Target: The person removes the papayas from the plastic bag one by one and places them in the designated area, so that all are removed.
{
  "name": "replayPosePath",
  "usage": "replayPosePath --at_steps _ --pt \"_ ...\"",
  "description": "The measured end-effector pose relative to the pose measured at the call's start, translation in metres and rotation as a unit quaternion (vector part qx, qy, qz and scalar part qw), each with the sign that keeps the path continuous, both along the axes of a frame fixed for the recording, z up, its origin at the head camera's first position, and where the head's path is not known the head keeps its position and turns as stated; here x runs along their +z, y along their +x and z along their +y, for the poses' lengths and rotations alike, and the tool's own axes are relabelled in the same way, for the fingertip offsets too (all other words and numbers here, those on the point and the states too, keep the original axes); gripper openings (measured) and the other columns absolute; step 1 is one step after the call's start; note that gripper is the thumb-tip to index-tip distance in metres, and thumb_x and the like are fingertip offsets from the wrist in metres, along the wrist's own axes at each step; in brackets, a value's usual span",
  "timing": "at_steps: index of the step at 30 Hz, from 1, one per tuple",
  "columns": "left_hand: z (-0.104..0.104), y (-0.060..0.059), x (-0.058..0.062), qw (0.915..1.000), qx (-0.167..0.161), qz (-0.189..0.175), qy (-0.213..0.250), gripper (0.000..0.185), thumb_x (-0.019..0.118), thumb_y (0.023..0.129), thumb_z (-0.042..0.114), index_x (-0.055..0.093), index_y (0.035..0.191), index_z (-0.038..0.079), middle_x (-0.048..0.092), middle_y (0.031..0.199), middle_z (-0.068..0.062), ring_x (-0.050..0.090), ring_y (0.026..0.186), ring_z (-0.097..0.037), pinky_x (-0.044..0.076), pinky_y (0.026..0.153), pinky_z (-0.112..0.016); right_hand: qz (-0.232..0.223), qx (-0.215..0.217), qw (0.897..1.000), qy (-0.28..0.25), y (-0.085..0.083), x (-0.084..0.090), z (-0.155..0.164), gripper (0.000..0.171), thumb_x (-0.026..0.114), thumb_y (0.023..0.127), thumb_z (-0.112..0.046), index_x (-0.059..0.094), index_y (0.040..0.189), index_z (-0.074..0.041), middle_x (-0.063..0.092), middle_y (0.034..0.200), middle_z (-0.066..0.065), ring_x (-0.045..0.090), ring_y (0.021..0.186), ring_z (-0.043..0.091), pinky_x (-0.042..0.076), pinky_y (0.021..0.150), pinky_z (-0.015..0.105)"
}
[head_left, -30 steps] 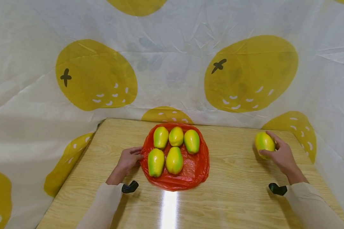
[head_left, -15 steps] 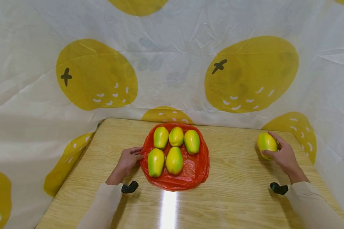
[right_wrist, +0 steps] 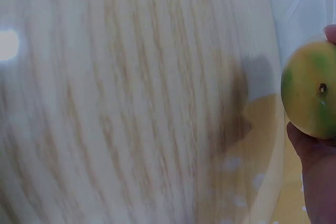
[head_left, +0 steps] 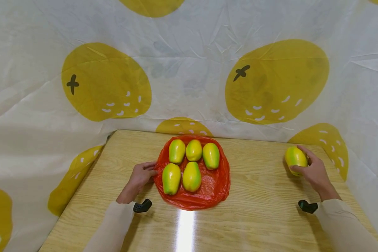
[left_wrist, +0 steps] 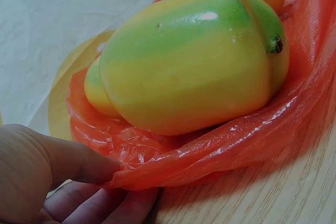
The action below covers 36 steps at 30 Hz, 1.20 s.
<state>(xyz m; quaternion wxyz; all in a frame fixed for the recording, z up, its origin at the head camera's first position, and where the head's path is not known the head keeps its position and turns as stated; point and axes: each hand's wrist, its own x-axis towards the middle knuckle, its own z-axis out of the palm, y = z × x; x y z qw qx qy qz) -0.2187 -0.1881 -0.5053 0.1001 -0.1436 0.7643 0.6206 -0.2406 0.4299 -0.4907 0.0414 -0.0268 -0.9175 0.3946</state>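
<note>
A white cloth printed with big yellow fruit is hung behind and around a pale wooden table [head_left: 258, 196]. Between the two hands, nearer the left one, a red plastic bag [head_left: 212, 189] is spread flat, and five yellow-green mangoes are laid on it, three in the far row and two in the near row, each with its long axis running away from the person. The bag's edge [left_wrist: 173, 163] is pinched by the left hand [head_left: 140, 176], thumb above and curled fingers beneath, just beside the nearest mango [left_wrist: 194, 72]. Well away, near the table's far right corner, a sixth mango [head_left: 296, 158] is gripped by the right hand [head_left: 313, 171], fingers curled round it. Its long axis is tilted slightly left of straight away; in the right wrist view its stem end [right_wrist: 322, 88] faces the camera.
</note>
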Motion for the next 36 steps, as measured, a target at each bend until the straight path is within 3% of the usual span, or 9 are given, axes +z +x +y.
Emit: replayPosePath --at_steps 4,11,22,32,36 --pt "0.002 -0.001 -0.001 1.0000 0.002 -0.005 0.000 0.046 0.064 0.099 0.000 0.060 0.145 0.004 0.065 0.142 -0.023 0.074 0.108 -0.022 0.065 0.087 -0.033 -0.001 0.001 1.000 -0.008 -0.001 -0.001 0.004 0.090 0.077 0.094 -0.018 0.024 0.167 -0.015 0.036 0.157 0.038 0.046 0.106 0.018 0.040 0.072 0.007" --pt "0.001 -0.002 0.001 0.9999 -0.002 -0.010 0.004 0.047 0.064 0.100 0.001 0.059 0.146 0.005 0.064 0.143 -0.023 0.073 0.111 -0.023 0.064 0.089 -0.034 -0.011 -0.005 1.000 -0.008 -0.003 -0.005 0.007 0.090 0.075 0.095 -0.019 0.022 0.167 -0.016 0.031 0.163 0.036 0.043 0.116 0.035 0.036 0.075 0.014" --pt "0.000 -0.002 0.001 0.9999 0.004 -0.015 -0.002 0.046 0.063 0.100 0.001 0.060 0.146 0.005 0.064 0.144 -0.023 0.073 0.113 -0.024 0.065 0.088 -0.034 -0.013 -0.002 1.000 0.000 -0.001 -0.009 0.009 0.089 0.075 0.096 -0.022 0.022 0.167 -0.017 0.028 0.166 0.034 0.040 0.122 0.041 0.034 0.078 0.018" --pt "0.001 -0.002 0.001 0.9999 0.002 -0.010 -0.003 0.048 0.064 0.100 0.001 0.058 0.147 0.004 0.063 0.144 -0.024 0.074 0.108 -0.020 0.065 0.086 -0.032 -0.002 0.001 1.000 0.005 -0.001 -0.012 0.014 0.089 0.076 0.094 -0.021 0.025 0.167 -0.016 0.031 0.164 0.035 0.044 0.112 0.020 0.035 0.076 0.016" --pt "0.001 -0.001 0.001 1.0000 -0.001 -0.009 -0.001 0.048 0.064 0.099 0.000 0.058 0.146 0.003 0.063 0.144 -0.025 0.074 0.108 -0.022 0.065 0.087 -0.033 -0.001 0.002 1.000 0.004 -0.001 -0.013 0.016 0.089 0.076 0.094 -0.020 0.025 0.167 -0.016 0.031 0.163 0.035 0.044 0.112 0.019 0.036 0.076 0.016"
